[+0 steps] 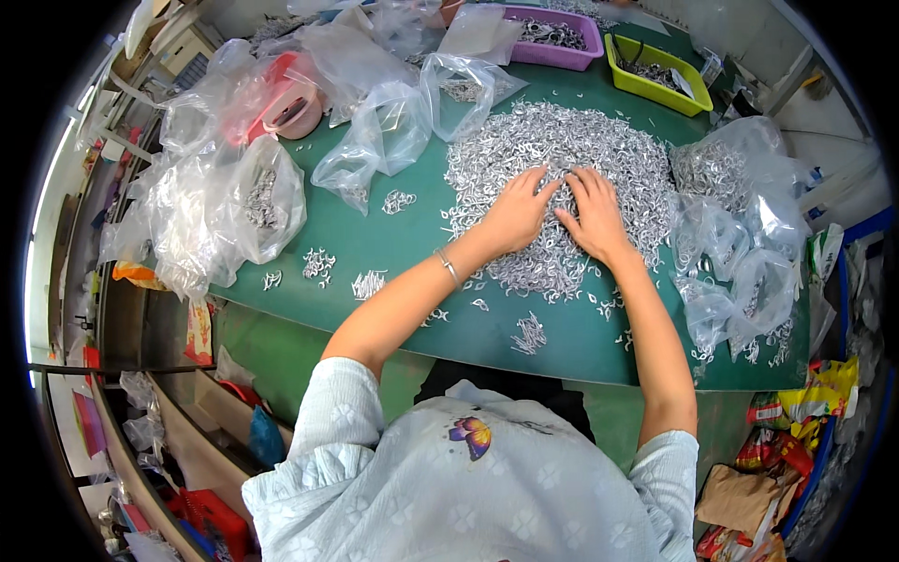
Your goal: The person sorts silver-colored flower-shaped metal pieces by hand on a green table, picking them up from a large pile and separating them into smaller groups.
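Observation:
A wide heap of small silvery metal pieces (496, 155), many curved or looped like clasps, spreads over the green table (393, 253). On the middle of this heap lies my left hand (518, 214), its fingers reaching forward and the thumb apart from them. Close to its right, my right hand (597, 217) rests on the pieces with fingers stretched and thumb out to the side. The fingertips of both hands nearly meet among the pieces. No held piece can be made out in either hand. A metal bracelet (448, 269) circles my left wrist.
Small piles of pieces (319, 263) lie left of the heap, and another pile (529, 333) near the front edge. Clear plastic bags (201, 225) crowd the left; more bags (740, 239) stand right. Behind are a purple basket (552, 51), a yellow-green basket (660, 89) and a pink container (295, 110).

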Action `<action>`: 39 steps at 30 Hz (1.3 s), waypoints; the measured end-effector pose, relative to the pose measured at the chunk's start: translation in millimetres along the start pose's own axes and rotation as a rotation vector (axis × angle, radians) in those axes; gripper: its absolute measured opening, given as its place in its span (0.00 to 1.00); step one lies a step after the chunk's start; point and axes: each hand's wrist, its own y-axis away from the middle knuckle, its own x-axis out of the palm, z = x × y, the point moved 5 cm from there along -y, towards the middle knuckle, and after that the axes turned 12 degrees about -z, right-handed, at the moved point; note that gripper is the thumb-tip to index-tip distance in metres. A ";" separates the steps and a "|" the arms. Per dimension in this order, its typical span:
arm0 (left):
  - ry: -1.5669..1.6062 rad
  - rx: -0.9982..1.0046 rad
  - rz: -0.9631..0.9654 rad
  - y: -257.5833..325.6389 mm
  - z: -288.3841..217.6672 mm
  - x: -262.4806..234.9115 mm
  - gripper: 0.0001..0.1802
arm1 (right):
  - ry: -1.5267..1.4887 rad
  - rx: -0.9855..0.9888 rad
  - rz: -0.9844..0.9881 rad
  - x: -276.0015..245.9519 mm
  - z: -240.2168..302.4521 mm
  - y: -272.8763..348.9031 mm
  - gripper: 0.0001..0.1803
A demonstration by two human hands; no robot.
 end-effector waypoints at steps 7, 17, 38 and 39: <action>0.082 -0.052 0.079 24.5 -25.0 -21.1 0.30 | -0.053 -0.019 0.051 -21.5 23.3 25.0 0.32; 0.092 -0.056 0.140 47.0 -66.3 -25.0 0.28 | -0.047 0.032 -0.001 -23.3 12.5 24.7 0.27; 0.219 -0.559 -0.062 146.1 -94.6 -80.2 0.20 | -0.216 0.286 -0.054 -84.8 59.8 81.1 0.09; 0.253 -0.561 -0.064 149.8 -98.7 -76.6 0.20 | -0.203 0.284 -0.032 -84.4 62.5 83.1 0.09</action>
